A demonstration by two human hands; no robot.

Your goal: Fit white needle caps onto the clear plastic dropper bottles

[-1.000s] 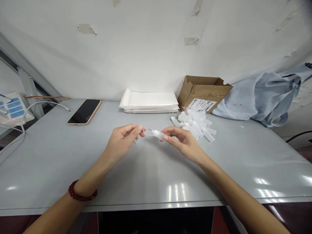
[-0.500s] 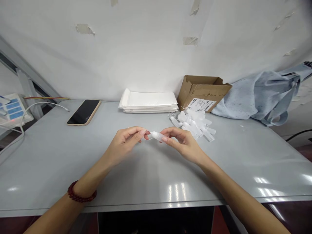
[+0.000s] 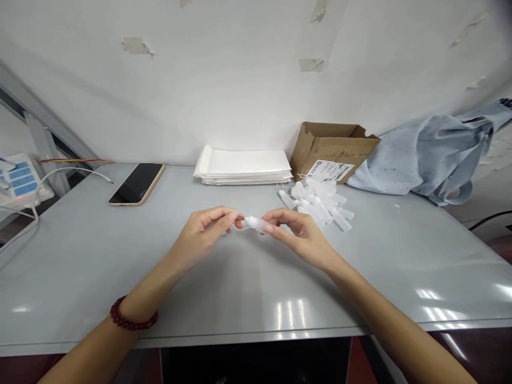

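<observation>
Right hand (image 3: 298,234) has its fingers closed around one little translucent bottle (image 3: 260,225), held tilted just above the middle of the desk (image 3: 240,298). Left hand (image 3: 210,232) is pinched shut on the end of its thin white strap (image 3: 242,229), right at the nozzle; the fingertips hide the rest. More bottles (image 3: 320,205) sit heaped nearby, too jumbled to count. One cardboard box (image 3: 340,152), top open, can't see what's inside. One phone (image 3: 137,184), too.

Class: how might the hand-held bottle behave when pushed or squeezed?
The bottle is probably light: the right hand holds it in a pinch. Its rounded body might roll on the glossy table; its translucent wall likely gives when squeezed.
</observation>
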